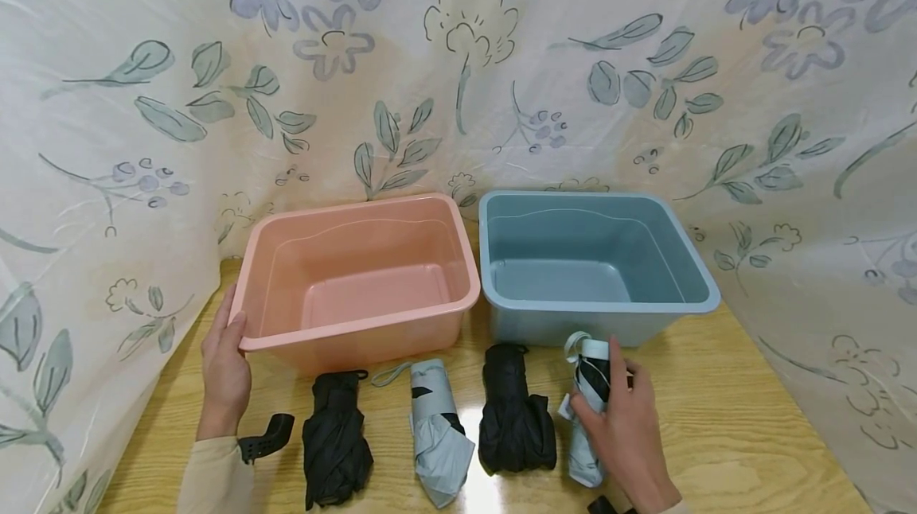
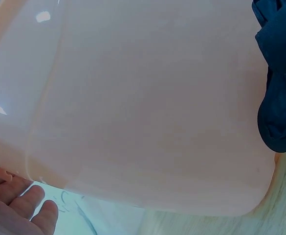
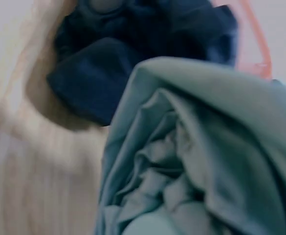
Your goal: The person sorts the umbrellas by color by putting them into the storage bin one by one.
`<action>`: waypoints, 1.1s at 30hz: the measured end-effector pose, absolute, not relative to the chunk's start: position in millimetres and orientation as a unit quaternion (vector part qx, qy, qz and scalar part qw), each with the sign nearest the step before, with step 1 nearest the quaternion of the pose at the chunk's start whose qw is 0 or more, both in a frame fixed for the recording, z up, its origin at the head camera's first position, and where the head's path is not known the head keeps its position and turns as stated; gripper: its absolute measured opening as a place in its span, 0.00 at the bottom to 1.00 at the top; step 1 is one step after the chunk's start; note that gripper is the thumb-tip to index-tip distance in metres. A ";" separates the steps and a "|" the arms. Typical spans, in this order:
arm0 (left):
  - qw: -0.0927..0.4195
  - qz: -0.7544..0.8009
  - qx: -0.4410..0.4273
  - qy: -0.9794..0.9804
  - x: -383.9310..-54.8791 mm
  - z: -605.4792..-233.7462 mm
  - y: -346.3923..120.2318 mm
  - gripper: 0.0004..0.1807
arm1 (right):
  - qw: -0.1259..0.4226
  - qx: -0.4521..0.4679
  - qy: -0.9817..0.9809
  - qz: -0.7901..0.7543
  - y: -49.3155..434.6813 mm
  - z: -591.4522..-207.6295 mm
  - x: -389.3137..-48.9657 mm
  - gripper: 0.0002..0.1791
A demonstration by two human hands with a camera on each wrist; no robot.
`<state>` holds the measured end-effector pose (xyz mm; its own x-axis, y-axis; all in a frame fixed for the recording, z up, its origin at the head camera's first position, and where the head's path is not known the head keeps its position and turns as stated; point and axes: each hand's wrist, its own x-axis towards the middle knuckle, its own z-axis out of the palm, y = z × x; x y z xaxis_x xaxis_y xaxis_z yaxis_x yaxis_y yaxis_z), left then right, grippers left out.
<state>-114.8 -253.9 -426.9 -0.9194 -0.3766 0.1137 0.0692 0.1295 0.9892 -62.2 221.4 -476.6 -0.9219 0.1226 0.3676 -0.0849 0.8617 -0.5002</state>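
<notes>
At the near left corner of a pink plastic bin [image 1: 358, 329], my left hand [image 1: 225, 379] grips the rim, thumb on top and fingers along the outer side. The left wrist view shows those fingers [image 2: 28, 203] at the edge of the bin's smooth wall [image 2: 133, 107]. My right hand [image 1: 634, 430] holds a folded light blue umbrella [image 1: 587, 454], its thumb on the left side and fingers on the right. That umbrella's handle end points toward a blue bin [image 1: 595, 309]. Loose umbrella fabric [image 3: 206, 98] fills much of the right wrist view; the right hand is hidden there.
Between the hands lie a black folded umbrella [image 1: 337, 442], a light blue-grey folded umbrella [image 1: 438, 442] and another black folded umbrella [image 1: 516, 426], in a row on the wooden table [image 1: 752, 434]. A floral curtain [image 1: 544, 84] hangs behind the bins and along both sides.
</notes>
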 end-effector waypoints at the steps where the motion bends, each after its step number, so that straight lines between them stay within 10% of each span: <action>1: 0.171 -0.651 0.105 -0.732 -114.8 -427.0 -253.9 0.27 | 0.204 -0.007 -0.943 0.262 221.6 -473.7 -60.9 0.53; 33: 0.177 -0.648 0.115 -0.732 -117.9 -427.0 -251.2 0.27 | 0.324 0.101 -0.906 0.252 241.9 -386.5 -84.6 0.52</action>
